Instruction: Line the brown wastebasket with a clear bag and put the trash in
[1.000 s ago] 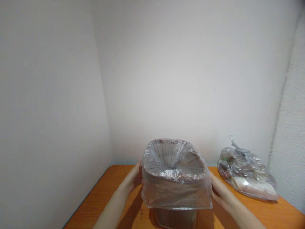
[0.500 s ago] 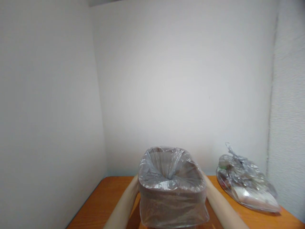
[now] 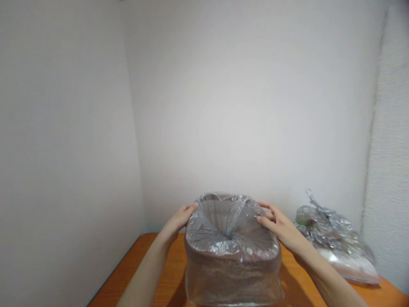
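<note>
On the orange wooden table (image 3: pixel 132 261), bottom centre, stands a brown, squarish bin (image 3: pixel 233 273) lined with clear plastic film (image 3: pixel 220 248). I have left hand (image 3: pixel 179 219) and right hand (image 3: pixel 283 229) partly curled at its rim, seemingly adjusting film; whether they pinch it, I can't tell. Adjusting calls for light tension.

L hand (image 3: pixel 179 218) bare | R hand (image 3: pixel 283 227) bare | forearms (image 3: pixel 145 270) bare, slim, tapering twd wrists (image 3: pixel 166 236)

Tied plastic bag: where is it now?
In the head view, the tied plastic bag sits on the table's right side, beyond the right hand, near the wall.
</note>
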Demonstrator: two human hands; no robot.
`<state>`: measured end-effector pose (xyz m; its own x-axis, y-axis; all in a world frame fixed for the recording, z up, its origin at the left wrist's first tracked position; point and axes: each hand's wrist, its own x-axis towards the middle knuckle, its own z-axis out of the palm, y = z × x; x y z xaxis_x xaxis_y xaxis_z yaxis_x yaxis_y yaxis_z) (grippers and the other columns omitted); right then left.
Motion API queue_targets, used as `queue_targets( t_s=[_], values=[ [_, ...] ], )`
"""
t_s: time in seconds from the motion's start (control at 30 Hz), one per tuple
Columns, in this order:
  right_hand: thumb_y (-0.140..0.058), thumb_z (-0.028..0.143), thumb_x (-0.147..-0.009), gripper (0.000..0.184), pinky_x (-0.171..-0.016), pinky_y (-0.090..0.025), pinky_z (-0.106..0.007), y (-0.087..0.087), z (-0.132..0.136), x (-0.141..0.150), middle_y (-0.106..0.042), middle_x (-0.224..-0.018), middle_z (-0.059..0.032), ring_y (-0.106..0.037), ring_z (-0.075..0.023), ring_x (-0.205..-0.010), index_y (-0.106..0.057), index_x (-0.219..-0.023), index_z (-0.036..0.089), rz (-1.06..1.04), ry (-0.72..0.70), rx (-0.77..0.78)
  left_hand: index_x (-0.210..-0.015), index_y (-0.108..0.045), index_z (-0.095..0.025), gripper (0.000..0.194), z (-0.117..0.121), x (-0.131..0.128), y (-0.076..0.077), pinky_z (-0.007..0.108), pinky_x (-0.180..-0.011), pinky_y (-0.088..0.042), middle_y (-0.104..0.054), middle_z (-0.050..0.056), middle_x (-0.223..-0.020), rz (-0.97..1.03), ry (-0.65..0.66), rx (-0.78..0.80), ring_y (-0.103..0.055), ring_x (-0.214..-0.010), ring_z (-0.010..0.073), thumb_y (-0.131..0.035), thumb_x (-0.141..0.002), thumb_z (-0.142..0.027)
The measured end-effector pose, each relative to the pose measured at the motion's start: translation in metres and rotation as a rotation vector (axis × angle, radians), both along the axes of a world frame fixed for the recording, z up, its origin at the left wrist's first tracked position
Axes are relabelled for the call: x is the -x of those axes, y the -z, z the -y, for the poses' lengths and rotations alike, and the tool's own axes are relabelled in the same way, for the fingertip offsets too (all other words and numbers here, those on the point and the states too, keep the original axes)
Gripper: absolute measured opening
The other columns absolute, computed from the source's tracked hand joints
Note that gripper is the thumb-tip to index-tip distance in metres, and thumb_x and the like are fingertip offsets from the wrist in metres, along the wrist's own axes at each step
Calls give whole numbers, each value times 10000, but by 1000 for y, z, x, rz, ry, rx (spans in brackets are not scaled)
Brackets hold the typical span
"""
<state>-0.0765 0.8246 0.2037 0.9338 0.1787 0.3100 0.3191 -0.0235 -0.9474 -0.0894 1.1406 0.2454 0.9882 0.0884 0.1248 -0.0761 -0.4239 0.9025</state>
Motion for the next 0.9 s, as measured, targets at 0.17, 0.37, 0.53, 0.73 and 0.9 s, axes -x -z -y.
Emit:
queue_targets(
  t_s=[0.17, 0.37, 0.53, 0.73, 0.9],
  values=[
    [-564, 499, -902, 605, -1001, -503, -406, 28, -1, 24, -581, -1370, -164, -599, -257, -1210, -353, -1397, 221, 103, -31, -84, -946, -678, -140, 531, 5, 39, -1, 288, -794, -464, -697, 50, -901, 108, 16, 25, -602, -866, 205, -558, -803, -637],
    [-467, 409, -984, 496, -1025, -504, -331, 77, 1, 57, -478, -1470, -139, -517, -226, -1318, -327, -1435, 257, 264, 115, -3, -942, -640, -155, 454, 12, 84, 15, 265, -751, -434, -665, 41, -871, 209, 2, -141, -580, -827, 195, -457, -913, -569],
    [-553, 394, -930, 564, -1006, -507, -433, 100, 18, 66, -533, -1393, -132, -545, -284, -1264, -357, -1438, 248, 591, 402, 460, -983, -614, -180, 362, 22, 106, 36, 244, -673, -367, -648, 11, -789, 185, -36, -382, -563, -727, 164, -372, -985, -449],
    [-518, 218, -917, 300, -958, -511, -354, 41, 4, 104, -673, -1146, -79, -635, -224, -1080, -587, -1207, 251, 904, 500, 543, -1035, -607, -211, 289, 32, 121, 41, 231, -675, -368, -669, 9, -815, 138, 52, -463, -600, -741, 160, -372, -990, -374],
    [-450, 85, -868, 361, -914, -548, -399, 37, -66, 89, -734, -1076, -94, -690, -261, -993, -701, -1102, 200, 537, 81, 690, -970, -618, -206, 290, 44, 129, 45, 243, -714, -433, -708, 64, -853, 156, 94, -530, -658, -782, 199, -374, -965, -362]
  ],
)
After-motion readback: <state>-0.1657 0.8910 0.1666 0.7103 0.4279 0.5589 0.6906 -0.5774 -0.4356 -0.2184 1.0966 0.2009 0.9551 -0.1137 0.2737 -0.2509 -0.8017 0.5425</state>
